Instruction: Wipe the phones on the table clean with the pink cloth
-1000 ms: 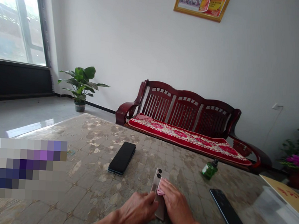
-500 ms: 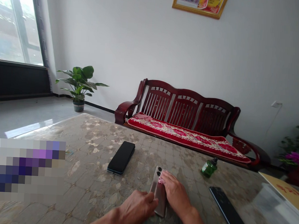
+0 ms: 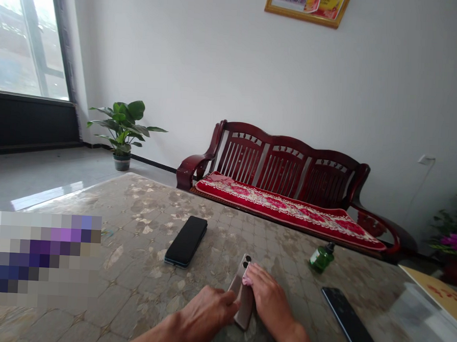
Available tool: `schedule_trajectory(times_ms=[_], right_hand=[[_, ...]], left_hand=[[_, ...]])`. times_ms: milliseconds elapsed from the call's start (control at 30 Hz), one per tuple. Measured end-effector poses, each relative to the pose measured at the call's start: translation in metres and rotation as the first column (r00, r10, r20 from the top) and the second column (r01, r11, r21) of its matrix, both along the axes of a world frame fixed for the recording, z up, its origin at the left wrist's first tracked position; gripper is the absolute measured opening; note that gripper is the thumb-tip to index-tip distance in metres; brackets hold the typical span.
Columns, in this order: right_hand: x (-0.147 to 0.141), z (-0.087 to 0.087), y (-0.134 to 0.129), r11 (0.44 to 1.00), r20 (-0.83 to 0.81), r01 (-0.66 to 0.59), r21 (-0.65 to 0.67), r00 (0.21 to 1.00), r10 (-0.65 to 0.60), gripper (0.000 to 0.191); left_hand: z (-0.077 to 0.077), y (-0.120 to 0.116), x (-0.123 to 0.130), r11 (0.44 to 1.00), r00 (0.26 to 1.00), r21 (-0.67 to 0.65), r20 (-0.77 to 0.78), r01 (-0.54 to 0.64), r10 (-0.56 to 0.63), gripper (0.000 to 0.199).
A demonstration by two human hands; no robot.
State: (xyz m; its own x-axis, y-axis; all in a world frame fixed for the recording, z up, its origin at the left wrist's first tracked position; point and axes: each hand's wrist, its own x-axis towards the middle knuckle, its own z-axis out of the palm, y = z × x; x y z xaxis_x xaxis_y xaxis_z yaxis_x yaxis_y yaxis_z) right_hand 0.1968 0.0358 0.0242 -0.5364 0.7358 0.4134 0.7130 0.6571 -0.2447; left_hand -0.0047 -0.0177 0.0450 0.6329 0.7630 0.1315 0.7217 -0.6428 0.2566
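Observation:
A pinkish phone [image 3: 242, 289] lies back-up on the patterned table [image 3: 140, 238], its camera lenses at the far end. My left hand [image 3: 205, 312] grips its near left edge. My right hand [image 3: 269, 303] presses a small pink cloth [image 3: 247, 280] onto the phone's back, just below the lenses. A black phone [image 3: 186, 240] lies to the far left of them. Another dark phone [image 3: 352, 325] lies to the right.
A small green bottle [image 3: 321, 257] stands on the table beyond my right hand. A yellowish board [image 3: 436, 296] lies at the table's right edge. Behind the table stands a dark red wooden bench [image 3: 288, 194] with a red cushion. Potted plants [image 3: 121, 129] stand on the floor.
My right hand with the pink cloth has slid a little along the phone's back. The phone has turned slightly. My left hand keeps its hold.

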Motion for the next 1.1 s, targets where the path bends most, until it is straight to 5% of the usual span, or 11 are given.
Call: schedule_trajectory(times_ms=[200,533,1100], right_hand=[[-0.004,-0.003,0.03,0.991,-0.043,0.131,-0.006,0.99,-0.131,0.037],[0.001,-0.002,0.005,0.979,0.024,0.193,0.062,0.981,-0.194,0.033],[0.006,-0.014,-0.012,0.974,-0.063,0.208,0.087,0.977,-0.203,0.031]], left_hand=[[0.01,-0.003,-0.013,0.998,0.998,0.02,-0.01,-0.063,0.063,0.017],[-0.002,0.0,-0.008,0.873,0.873,-0.159,0.096,-0.461,0.478,0.053],[0.005,0.003,-0.011,0.88,0.891,-0.16,0.006,-0.446,0.453,0.054]])
